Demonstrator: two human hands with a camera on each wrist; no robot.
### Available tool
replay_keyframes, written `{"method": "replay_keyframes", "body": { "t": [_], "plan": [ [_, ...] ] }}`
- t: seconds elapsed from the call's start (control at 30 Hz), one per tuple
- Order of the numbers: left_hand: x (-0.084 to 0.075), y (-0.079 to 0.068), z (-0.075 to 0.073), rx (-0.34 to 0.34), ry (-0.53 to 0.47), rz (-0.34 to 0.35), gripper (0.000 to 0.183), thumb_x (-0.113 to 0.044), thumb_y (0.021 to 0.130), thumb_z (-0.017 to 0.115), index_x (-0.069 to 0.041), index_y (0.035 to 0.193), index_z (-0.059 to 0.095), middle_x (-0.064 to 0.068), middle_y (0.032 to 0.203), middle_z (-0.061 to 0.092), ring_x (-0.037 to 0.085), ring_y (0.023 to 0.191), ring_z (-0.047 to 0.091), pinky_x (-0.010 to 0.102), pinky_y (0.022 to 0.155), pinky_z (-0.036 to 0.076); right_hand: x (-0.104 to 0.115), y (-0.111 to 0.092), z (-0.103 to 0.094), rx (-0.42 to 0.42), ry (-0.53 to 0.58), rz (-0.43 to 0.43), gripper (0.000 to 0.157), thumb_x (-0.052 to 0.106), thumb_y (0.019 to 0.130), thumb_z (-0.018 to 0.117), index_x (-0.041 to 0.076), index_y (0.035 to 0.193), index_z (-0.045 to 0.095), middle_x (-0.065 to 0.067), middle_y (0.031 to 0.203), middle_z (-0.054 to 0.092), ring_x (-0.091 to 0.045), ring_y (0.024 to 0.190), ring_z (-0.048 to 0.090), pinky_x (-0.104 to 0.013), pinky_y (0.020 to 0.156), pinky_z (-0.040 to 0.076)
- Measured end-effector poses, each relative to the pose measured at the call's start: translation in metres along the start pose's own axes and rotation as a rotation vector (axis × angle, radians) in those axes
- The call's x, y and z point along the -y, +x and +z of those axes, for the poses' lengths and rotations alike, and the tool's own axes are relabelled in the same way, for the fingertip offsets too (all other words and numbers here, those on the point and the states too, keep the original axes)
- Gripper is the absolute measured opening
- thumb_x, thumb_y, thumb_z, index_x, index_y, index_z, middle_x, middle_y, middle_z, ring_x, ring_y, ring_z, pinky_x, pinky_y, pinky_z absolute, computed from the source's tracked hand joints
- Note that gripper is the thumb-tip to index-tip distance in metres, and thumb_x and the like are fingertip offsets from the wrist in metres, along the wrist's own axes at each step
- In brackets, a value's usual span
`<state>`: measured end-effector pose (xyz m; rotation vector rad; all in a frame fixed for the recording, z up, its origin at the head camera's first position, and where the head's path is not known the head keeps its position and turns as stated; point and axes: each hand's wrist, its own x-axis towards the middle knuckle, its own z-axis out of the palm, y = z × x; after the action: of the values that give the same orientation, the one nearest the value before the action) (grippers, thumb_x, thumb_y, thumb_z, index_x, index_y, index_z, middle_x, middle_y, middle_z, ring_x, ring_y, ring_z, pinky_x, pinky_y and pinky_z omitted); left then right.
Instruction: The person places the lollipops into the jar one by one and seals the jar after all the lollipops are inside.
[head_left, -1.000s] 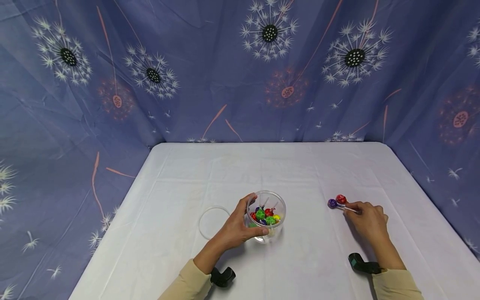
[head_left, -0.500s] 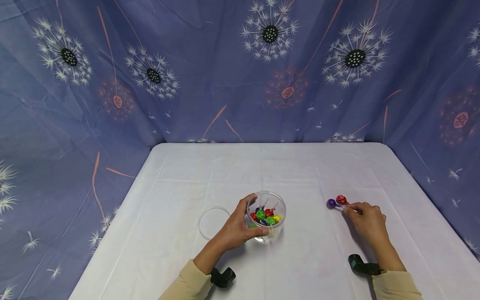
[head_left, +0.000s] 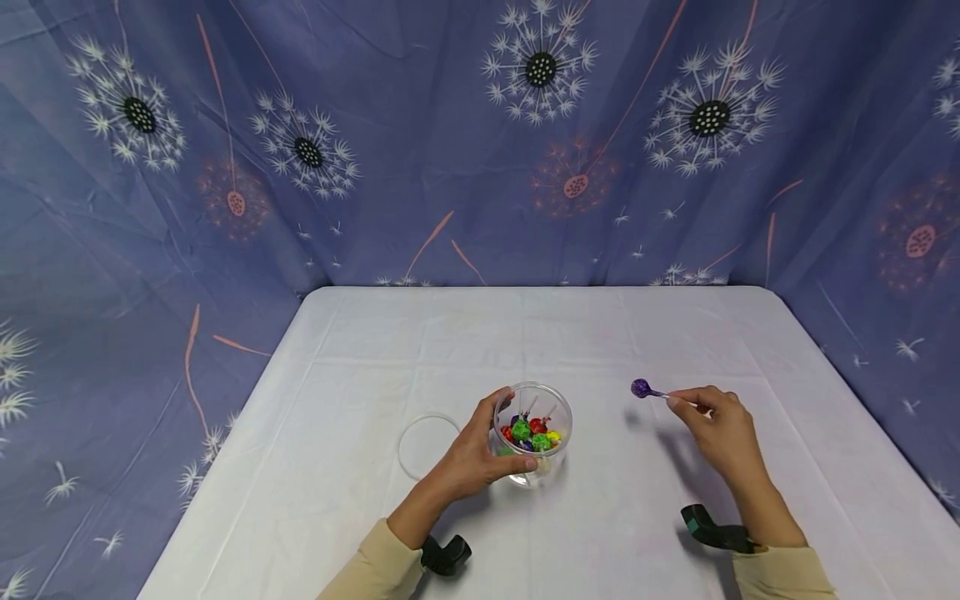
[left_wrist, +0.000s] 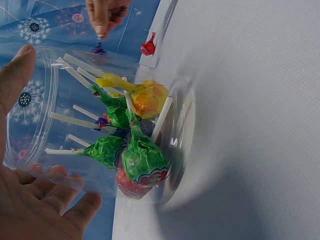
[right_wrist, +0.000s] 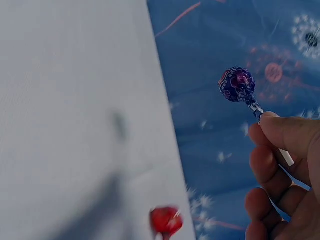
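— Where have you got the purple lollipop?

— On my head feed, the purple lollipop [head_left: 640, 388] is up in the air above the right half of the worktop [head_left: 480, 333]. The right hand [head_left: 716, 429] pinches its stick between thumb and fingers. The wrapped ball points left, towards the cup but well apart from it.

— And the other side?

— I see the left hand [head_left: 471, 454] gripping the clear cup [head_left: 561, 414], thumb on the near wall and fingers round the far one. So the hands are well apart, each clamped on its own thing.

— What's inside the cup?

— Wrapped lollipops [left_wrist: 145, 162] in a heap: green, red, yellow and some purple. From the left wrist I see several white sticks leaning towards the rim. They overlap, so I can't give you a count.

— Anything else near the hands?

— My right wrist feed shows a red lollipop [right_wrist: 166, 221] lying on the worktop, a little blurred. I can't make it out from the head. A pale ring [head_left: 427, 415] lies just left of the cup, partly behind the left hand; I can't tell whether it's a lid. Beyond the worktop I see a blue curtain [head_left: 435, 142] printed with dandelions.
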<state>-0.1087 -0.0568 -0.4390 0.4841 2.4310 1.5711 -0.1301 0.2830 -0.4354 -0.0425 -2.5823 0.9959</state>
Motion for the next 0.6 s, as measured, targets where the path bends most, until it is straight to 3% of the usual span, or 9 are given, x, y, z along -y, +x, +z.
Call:
{"method": "replay_keyframes", "body": {
  "t": [0.33, 0.6],
  "plan": [
    [0.000, -0.001, 0.000, -0.001, 0.004, -0.005, 0.097, -0.042, 0.073, 0.079, -0.028, 0.148, 0.019, 0.008, 0.148, 0.035, 0.027, 0.135, 0.038, 0.051, 0.110, 0.031, 0.041, -0.002, 0.001, 0.003, 0.129, -0.069, 0.013, 0.022, 0.085, 0.070, 0.011, 0.092, 0.075, 0.020, 0.071, 0.054, -0.003, 0.075, 0.039, -0.020, 0.062, 0.032],
    [-0.001, 0.000, 0.001, -0.003, 0.005, -0.013, 0.096, -0.041, 0.073, 0.079, -0.028, 0.148, 0.019, 0.008, 0.148, 0.035, 0.028, 0.135, 0.038, 0.051, 0.110, 0.031, 0.070, -0.007, 0.003, 0.058, 0.211, -0.114, 0.008, 0.021, 0.086, 0.069, 0.016, 0.091, 0.074, 0.017, 0.074, 0.057, -0.007, 0.080, 0.040, -0.022, 0.069, 0.030]
  ]
}}
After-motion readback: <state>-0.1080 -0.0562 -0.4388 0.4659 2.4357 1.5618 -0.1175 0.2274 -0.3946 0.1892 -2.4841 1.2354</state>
